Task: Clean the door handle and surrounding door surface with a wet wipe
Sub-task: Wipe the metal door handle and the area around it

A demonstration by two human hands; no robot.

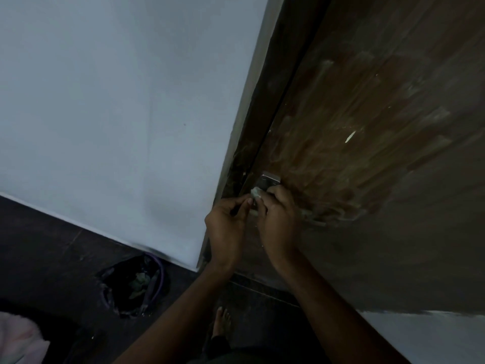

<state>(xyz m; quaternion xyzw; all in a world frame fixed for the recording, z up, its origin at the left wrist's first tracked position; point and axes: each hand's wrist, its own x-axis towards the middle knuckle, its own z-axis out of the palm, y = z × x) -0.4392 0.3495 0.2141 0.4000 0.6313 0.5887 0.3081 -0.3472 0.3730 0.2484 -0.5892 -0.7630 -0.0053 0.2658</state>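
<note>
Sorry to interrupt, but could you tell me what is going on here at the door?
A person is cleaning a brown wooden door around its metal handle plate. The right hand holds a crumpled wet wipe against the handle area, and the left hand is beside it with its fingertips at the wipe. The handle itself is hidden behind the hands. Pale smeary streaks cover the door above and right of the plate. A dark bin bag with scraps inside sits on the floor by the wall.

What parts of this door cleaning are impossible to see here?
Head view only:
- Door handle: lever hidden behind both hands; only the metal plate shows.
- Wet wipe: mostly covered by the right hand.
- Left hand: fingertip contact blurred.
- Bin bag: contents too dark.
</note>
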